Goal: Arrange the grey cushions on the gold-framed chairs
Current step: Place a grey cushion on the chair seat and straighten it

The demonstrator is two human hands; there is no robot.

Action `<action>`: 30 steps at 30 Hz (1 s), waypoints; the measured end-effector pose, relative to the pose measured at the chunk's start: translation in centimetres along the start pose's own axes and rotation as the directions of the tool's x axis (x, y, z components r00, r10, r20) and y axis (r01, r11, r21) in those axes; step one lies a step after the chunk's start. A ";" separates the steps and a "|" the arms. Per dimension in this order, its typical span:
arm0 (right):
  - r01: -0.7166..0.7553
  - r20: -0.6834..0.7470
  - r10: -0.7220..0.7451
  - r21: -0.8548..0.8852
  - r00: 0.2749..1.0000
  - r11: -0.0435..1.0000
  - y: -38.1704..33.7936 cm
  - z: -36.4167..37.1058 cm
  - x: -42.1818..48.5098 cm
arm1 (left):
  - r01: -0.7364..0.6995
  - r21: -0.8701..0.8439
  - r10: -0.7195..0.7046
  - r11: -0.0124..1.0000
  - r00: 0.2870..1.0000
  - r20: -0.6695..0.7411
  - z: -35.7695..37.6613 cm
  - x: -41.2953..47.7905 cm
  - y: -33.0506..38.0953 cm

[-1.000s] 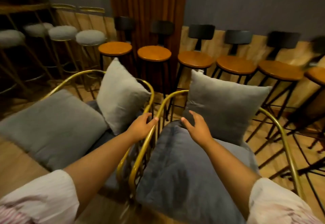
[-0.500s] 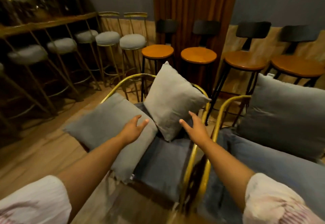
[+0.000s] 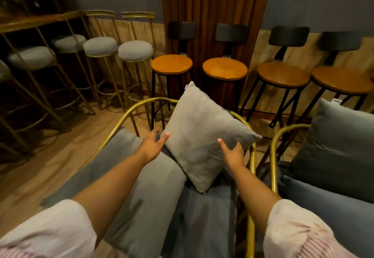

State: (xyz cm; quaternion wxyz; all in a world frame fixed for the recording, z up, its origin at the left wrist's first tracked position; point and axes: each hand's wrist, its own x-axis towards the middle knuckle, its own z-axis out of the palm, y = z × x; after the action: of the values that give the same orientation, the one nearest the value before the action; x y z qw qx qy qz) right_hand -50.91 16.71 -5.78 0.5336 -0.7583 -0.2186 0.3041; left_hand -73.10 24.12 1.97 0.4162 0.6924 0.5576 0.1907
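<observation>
A light grey cushion (image 3: 202,136) stands tilted on one corner against the back of the left gold-framed chair (image 3: 137,106). My left hand (image 3: 153,144) grips its left corner, thumb on the front. My right hand (image 3: 232,152) holds its lower right edge, fingers behind it. A second grey cushion (image 3: 141,187) lies slumped over that chair's left side, under my left forearm. The chair's dark blue-grey seat pad (image 3: 202,217) shows below. On the right chair (image 3: 273,156) a darker grey cushion (image 3: 340,146) leans upright at the back.
Black bar stools with round wooden seats (image 3: 224,68) line the far wall in front of a brown curtain (image 3: 212,4). Gold stools with grey padded seats (image 3: 135,50) stand at the left beside a gold-framed counter (image 3: 40,19). Wooden floor (image 3: 50,156) lies to the left.
The view has swung left from the right chair to the left chair. Both hands have reached forward and closed on the light grey cushion's sides.
</observation>
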 end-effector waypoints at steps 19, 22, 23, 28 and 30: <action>-0.111 -0.672 0.219 0.201 0.707 0.973 5.3 8.9 15.1 | -0.104 -0.176 0.149 0.979 0.952 0.268 3.5 32.0 -2.6; -0.086 -0.691 0.177 0.165 0.701 0.983 8.5 9.0 15.8 | -0.111 -0.214 0.177 0.971 0.932 0.318 5.6 34.7 -4.0; -0.073 -0.676 0.165 0.162 0.718 0.984 9.8 9.0 15.9 | -0.127 -0.215 0.191 0.968 0.932 0.309 6.3 35.4 -4.4; -0.097 -0.526 0.195 0.208 0.828 0.973 14.9 9.3 15.8 | -0.143 -0.198 0.196 0.970 0.939 0.283 8.5 38.4 -7.4; -0.123 -0.498 0.200 0.183 0.844 0.975 16.1 9.6 15.5 | -0.092 -0.192 0.148 0.977 0.942 0.301 9.0 39.0 -8.8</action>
State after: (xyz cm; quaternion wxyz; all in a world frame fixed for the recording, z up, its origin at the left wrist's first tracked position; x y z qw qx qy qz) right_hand -46.31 27.98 -26.81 0.5981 -0.7871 0.0186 0.1498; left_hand -59.99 57.37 -18.00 0.5462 0.7074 0.4221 0.1519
